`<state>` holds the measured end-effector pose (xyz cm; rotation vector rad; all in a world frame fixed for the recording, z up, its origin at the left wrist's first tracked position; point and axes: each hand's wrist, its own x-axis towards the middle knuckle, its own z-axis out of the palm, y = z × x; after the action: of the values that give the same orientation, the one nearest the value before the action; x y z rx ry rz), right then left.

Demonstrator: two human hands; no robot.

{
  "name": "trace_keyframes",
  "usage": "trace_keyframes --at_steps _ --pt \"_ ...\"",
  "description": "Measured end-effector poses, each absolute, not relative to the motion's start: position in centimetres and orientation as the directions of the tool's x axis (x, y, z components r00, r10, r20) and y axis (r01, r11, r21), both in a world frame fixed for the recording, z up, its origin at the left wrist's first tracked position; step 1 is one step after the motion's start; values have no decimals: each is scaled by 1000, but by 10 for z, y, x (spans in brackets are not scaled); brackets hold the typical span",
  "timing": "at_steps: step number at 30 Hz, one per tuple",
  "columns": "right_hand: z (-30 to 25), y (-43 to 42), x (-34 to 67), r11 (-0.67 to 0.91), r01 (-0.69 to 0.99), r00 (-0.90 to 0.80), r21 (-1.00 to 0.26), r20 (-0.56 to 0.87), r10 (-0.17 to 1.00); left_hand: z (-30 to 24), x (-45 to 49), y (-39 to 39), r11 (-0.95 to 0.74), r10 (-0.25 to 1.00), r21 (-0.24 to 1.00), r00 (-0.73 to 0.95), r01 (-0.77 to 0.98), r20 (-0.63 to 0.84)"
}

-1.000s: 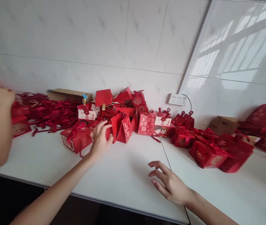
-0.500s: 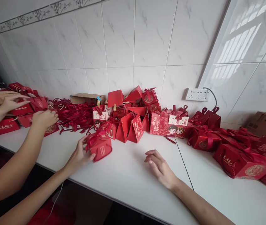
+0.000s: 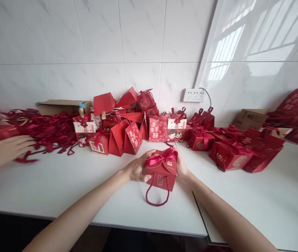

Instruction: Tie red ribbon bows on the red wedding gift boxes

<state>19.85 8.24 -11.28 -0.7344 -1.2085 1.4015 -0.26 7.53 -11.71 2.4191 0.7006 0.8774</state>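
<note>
A red gift box (image 3: 162, 180) with a bow of shiny ribbon on top is between my two hands, above the white tabletop. Its twisted rope handle hangs down on the side facing me. My left hand (image 3: 138, 168) is closed around the box's left side, thumb at the front. On the opposite side my right hand (image 3: 182, 166) presses against the box, its fingers largely hidden behind it. Just past the box stand red triangular boxes (image 3: 133, 138) and a white-and-red box with cartoon faces (image 3: 176, 129).
Red gift boxes (image 3: 230, 155) stand to the right, with a cardboard box (image 3: 250, 119) behind. Leftward lie a heap of dark red ribbons (image 3: 53, 131) and an open carton (image 3: 65, 106). Another person's hand (image 3: 9, 148) reaches in at left. A socket strip (image 3: 195, 95) is on the tiled wall.
My left hand has brought the gift box to the right, and my right hand has come onto its other side. The view has turned right. The other person's hand is now near the ribbons.
</note>
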Motion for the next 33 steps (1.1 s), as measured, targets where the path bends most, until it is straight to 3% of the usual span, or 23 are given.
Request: trace_keyframes --at_steps 4,8,12,15,21,26,31,33 --pt "-105 96 217 165 -378 -114 -911 223 968 -111 8 94 -767 583 575 683 284 440" --pt "-99 94 217 215 -295 -7 -931 227 974 -105 1 82 -696 663 658 610 288 434" --pt "-95 86 210 182 -294 5 -938 189 982 -97 2 72 -480 833 849 417 220 363" --pt "-94 83 207 146 -330 -4 -933 156 988 -89 6 70 -332 880 926 413 178 236" --pt "-95 83 207 105 -332 -23 -937 120 993 -79 5 70 -103 863 994 493 -46 112" --pt "-93 84 207 69 -447 -14 -892 84 996 -75 -1 71 -75 837 997 544 7 59" --pt "-91 105 230 142 -616 170 -775 45 984 -71 -23 78 77 683 997 729 -3 -51" --pt "-92 116 249 196 -650 265 -734 22 964 -67 -38 82 99 688 991 726 -92 -1"
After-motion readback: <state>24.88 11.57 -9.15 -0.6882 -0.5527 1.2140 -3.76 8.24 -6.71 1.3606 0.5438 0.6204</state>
